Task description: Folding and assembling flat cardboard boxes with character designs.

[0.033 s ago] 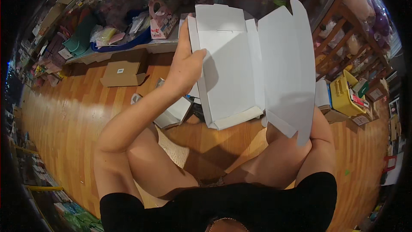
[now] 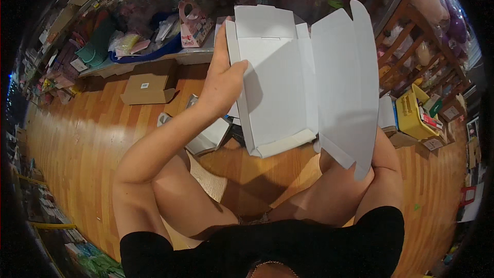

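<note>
At 9 o'clock a broad stretch of wooden floor [image 2: 77, 139] runs from the outer clutter to the left forearm. At 10 o'clock a teal bucket [image 2: 91, 55] and a blue tub [image 2: 136, 58] sit along a low shelf, and a brown box [image 2: 146, 80] stands on the floor just before its edge. At 11 o'clock a pink box [image 2: 191, 28] stands upright on that shelf. A small open box [image 2: 210, 136] lies partly under the left forearm.

The left hand [image 2: 221, 86] grips the left wall of the open white box [image 2: 278, 82], thumb over its top edge. This box spans 12 to 1 o'clock, raised, its far edge near the shelf. Its lid [image 2: 342, 82] swings out toward 2 o'clock, hiding the right hand, whose state I cannot tell. Beyond the lid's curved edge, a slatted wooden rack [image 2: 426, 24] stands at 2 o'clock and a yellow basket [image 2: 409, 118] at 3 o'clock.
</note>
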The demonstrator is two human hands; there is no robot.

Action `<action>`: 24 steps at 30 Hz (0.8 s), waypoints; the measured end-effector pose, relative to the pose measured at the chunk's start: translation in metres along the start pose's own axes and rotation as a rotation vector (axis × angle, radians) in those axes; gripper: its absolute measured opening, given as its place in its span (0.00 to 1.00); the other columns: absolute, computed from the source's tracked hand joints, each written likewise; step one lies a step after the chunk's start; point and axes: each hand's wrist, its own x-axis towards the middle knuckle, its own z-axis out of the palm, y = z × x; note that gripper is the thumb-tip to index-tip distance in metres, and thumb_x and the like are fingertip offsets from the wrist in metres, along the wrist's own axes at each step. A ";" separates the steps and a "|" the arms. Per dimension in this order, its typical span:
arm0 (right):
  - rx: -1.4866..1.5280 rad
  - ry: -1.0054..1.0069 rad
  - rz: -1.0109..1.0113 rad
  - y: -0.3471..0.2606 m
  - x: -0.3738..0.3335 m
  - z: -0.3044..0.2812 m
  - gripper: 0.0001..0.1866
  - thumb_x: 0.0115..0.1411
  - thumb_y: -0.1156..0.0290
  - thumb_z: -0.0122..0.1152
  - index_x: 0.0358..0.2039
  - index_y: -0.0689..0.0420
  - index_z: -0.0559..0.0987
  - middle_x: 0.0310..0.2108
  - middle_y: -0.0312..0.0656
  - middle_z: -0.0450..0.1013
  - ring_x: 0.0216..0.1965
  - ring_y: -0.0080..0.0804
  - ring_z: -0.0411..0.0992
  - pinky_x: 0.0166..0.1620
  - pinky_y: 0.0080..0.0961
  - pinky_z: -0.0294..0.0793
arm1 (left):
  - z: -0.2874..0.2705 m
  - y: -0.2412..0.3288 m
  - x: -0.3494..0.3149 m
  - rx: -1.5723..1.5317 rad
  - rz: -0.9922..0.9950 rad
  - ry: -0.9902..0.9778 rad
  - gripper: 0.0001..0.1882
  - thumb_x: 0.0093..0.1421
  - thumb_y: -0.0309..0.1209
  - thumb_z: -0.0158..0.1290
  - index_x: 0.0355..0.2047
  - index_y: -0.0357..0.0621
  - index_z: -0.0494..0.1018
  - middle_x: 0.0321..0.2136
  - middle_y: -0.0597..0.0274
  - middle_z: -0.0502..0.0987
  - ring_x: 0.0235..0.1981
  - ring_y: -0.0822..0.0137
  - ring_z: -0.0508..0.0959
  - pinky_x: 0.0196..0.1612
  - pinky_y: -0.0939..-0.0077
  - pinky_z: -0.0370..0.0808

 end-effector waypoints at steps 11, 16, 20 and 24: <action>0.032 -0.055 -0.138 -0.008 -0.005 0.001 0.22 0.61 0.53 0.43 0.41 0.60 0.70 0.35 0.38 0.70 0.36 0.22 0.68 0.38 0.18 0.68 | 0.010 0.022 -0.024 -0.117 0.091 -0.050 0.36 0.50 0.20 0.40 0.61 0.46 0.42 0.55 0.54 0.56 0.53 0.64 0.60 0.56 0.72 0.54; 0.038 -0.087 -0.167 -0.010 -0.008 0.000 0.21 0.61 0.54 0.43 0.40 0.61 0.71 0.34 0.37 0.70 0.36 0.20 0.67 0.38 0.18 0.68 | 0.013 0.027 -0.025 -0.128 0.110 -0.067 0.34 0.51 0.19 0.39 0.59 0.47 0.45 0.51 0.55 0.60 0.50 0.67 0.62 0.54 0.74 0.57; 0.051 -0.119 -0.187 -0.010 -0.012 0.000 0.21 0.61 0.54 0.43 0.39 0.61 0.71 0.34 0.37 0.69 0.36 0.20 0.67 0.38 0.17 0.68 | 0.011 0.030 -0.023 -0.111 0.154 -0.098 0.28 0.51 0.18 0.39 0.54 0.46 0.52 0.45 0.59 0.63 0.45 0.71 0.64 0.50 0.77 0.60; 0.051 -0.167 -0.192 -0.008 -0.013 -0.005 0.21 0.62 0.55 0.42 0.38 0.61 0.72 0.34 0.36 0.69 0.36 0.19 0.67 0.38 0.17 0.68 | 0.006 0.034 -0.023 -0.059 0.154 -0.137 0.22 0.50 0.17 0.38 0.48 0.44 0.59 0.40 0.63 0.65 0.42 0.75 0.65 0.47 0.80 0.61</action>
